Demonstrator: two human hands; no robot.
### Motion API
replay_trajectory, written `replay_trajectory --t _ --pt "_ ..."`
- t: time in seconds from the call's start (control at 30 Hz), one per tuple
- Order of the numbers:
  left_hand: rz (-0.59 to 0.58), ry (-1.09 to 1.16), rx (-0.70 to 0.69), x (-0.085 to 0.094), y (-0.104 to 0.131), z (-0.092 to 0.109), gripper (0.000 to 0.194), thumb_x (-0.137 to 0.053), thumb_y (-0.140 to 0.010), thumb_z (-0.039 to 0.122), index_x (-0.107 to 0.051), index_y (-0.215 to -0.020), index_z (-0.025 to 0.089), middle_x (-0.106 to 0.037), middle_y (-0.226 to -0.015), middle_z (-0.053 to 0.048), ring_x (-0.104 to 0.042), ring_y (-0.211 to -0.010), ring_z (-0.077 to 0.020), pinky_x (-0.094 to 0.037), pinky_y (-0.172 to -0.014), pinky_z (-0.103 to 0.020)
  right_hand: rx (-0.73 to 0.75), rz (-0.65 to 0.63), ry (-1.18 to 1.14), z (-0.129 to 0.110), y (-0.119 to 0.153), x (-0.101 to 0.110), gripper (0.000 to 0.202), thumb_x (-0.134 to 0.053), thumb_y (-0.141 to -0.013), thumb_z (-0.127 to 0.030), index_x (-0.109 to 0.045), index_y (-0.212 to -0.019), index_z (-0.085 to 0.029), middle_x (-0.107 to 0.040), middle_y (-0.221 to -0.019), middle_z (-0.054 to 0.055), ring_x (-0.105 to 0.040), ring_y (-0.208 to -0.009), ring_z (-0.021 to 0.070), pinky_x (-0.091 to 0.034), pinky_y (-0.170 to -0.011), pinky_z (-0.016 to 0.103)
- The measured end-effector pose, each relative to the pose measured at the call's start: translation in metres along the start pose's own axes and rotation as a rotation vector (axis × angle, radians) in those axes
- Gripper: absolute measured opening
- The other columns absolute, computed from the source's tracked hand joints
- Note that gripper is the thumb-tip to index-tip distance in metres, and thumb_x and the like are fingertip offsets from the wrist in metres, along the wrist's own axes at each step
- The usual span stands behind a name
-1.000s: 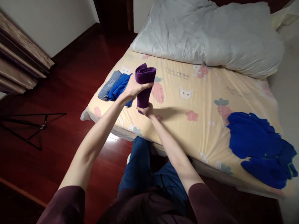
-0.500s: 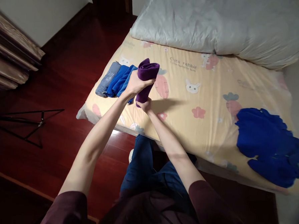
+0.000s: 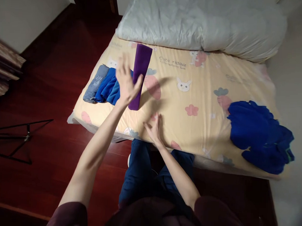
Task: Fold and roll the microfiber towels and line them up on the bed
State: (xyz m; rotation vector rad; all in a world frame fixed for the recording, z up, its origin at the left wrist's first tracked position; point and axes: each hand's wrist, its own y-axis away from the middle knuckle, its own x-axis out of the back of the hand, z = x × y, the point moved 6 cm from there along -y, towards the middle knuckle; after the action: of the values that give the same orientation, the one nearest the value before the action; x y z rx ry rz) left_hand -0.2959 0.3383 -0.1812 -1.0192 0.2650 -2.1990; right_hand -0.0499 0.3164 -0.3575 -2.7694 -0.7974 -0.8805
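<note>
A purple cloth, folded into a long narrow strip, is on the left part of the bed beside a row of folded cloths. My left hand is open, its blurred fingers spread above the row. Its thumb lies across the purple cloth, though whether it presses on it I cannot tell. Partly hidden by this hand are folded blue cloths, with a grey-blue folded cloth with pale lettering at the left end. My right hand is open and empty near the bed's front edge, fingers apart.
The bed has a yellow rabbit-and-carrot sheet. A heap of crumpled blue cloth lies at its right end. A pale covered bundle runs along the back. Thin black stand legs are on the floor at left, below a curtain.
Both hands have let go of the purple cloth, now laid beside the folded row. My left hand's fingers have spread; my right hand has drawn back toward me. The view has shifted slightly.
</note>
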Motion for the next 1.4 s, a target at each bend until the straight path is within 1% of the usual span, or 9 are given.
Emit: replay_trajectory --t 0.13,0.2,0.47,0.7,0.83,1.0,1.17,1.27,1.4 --pt "-0.454 -0.054 -0.095 -0.098 0.039 -0.003 0.054 -0.066 -0.085 0.022 -0.061 -0.139 0.018 -0.041 -0.164 -0.010 -0.015 -0.160 -0.0319 0.003 -0.131 -0.058 -0.066 0.047 0.105 0.048 0.101 0.069 0.079 -0.049 -0.099 -0.051 -0.019 -0.167 -0.024 -0.028 -0.171 0.011 -0.024 -0.160 0.0280 -0.034 -0.128 0.053" --pt "-0.508 -0.116 0.004 -0.128 0.053 -0.027 0.052 -0.060 -0.084 0.013 -0.063 -0.136 0.012 -0.043 -0.162 -0.016 -0.016 -0.160 -0.0360 0.002 -0.129 -0.065 -0.117 0.061 0.101 0.069 0.150 0.101 0.072 -0.050 -0.099 -0.048 -0.028 -0.165 -0.030 -0.039 -0.166 0.009 -0.034 -0.156 0.0291 -0.038 -0.126 0.056" --pt "-0.497 -0.470 0.133 -0.114 0.055 -0.096 0.055 -0.036 -0.097 0.007 -0.055 -0.148 0.014 -0.033 -0.169 -0.009 -0.007 -0.161 -0.0354 -0.003 -0.123 -0.077 -0.343 0.163 0.073 0.133 0.248 0.164 0.053 -0.055 -0.095 -0.048 -0.052 -0.147 -0.049 -0.059 -0.149 0.000 -0.055 -0.140 0.0307 -0.049 -0.118 0.059" --pt "-0.464 -0.636 0.082 -0.110 0.052 -0.093 0.062 -0.034 -0.094 0.011 -0.052 -0.153 0.016 -0.037 -0.167 -0.011 -0.007 -0.161 -0.0382 -0.019 -0.124 -0.071 -0.306 0.207 -0.004 0.130 0.241 0.189 0.047 -0.055 -0.096 -0.044 -0.060 -0.143 -0.039 -0.063 -0.145 0.004 -0.059 -0.138 0.0286 -0.048 -0.119 0.055" --pt "-0.441 -0.613 0.052 -0.122 0.092 -0.049 0.063 -0.035 -0.093 0.020 -0.050 -0.153 0.011 -0.042 -0.163 -0.018 -0.010 -0.160 -0.0398 -0.018 -0.123 -0.072 -0.309 0.313 0.004 0.149 0.246 0.224 0.043 -0.054 -0.096 -0.045 -0.066 -0.136 -0.034 -0.062 -0.146 0.007 -0.056 -0.140 0.0300 -0.044 -0.122 0.055" --pt "-0.608 -0.176 -0.039 -0.129 0.287 0.043 0.056 -0.044 -0.091 0.029 -0.059 -0.144 0.037 -0.051 -0.159 -0.001 -0.030 -0.156 -0.0324 -0.030 -0.127 -0.059 -0.397 0.523 -0.021 0.205 0.225 0.295 0.047 -0.056 -0.092 -0.046 -0.065 -0.135 -0.031 -0.061 -0.147 0.011 -0.057 -0.137 0.0321 -0.050 -0.115 0.054" --pt "-0.834 0.049 0.047 -0.094 0.463 0.084 0.042 -0.041 -0.099 0.027 -0.072 -0.127 0.025 -0.064 -0.145 -0.008 -0.057 -0.139 -0.0286 -0.039 -0.123 -0.059 -0.432 0.713 -0.301 0.255 0.158 0.373 0.065 -0.068 -0.080 -0.044 -0.061 -0.140 -0.020 -0.068 -0.132 0.015 -0.067 -0.121 0.0307 -0.059 -0.100 0.050" --pt "-0.722 0.064 0.211 -0.071 0.466 0.069 0.043 -0.042 -0.101 0.035 -0.071 -0.128 0.021 -0.069 -0.138 -0.011 -0.066 -0.128 -0.0265 -0.055 -0.110 -0.048 -0.512 0.766 -0.474 0.276 0.110 0.400 0.061 -0.067 -0.080 -0.034 -0.062 -0.139 -0.019 -0.073 -0.114 0.010 -0.072 -0.101 0.0227 -0.063 -0.088 0.038" --pt "-0.737 0.088 0.114 -0.062 0.440 0.061 0.039 -0.045 -0.099 0.037 -0.075 -0.118 0.021 -0.071 -0.134 -0.010 -0.070 -0.121 -0.0270 -0.058 -0.105 -0.046 -0.605 0.815 -0.550 0.287 0.071 0.421 0.051 -0.063 -0.081 -0.019 -0.064 -0.132 -0.016 -0.073 -0.099 0.007 -0.070 -0.080 0.0158 -0.061 -0.079 0.030"
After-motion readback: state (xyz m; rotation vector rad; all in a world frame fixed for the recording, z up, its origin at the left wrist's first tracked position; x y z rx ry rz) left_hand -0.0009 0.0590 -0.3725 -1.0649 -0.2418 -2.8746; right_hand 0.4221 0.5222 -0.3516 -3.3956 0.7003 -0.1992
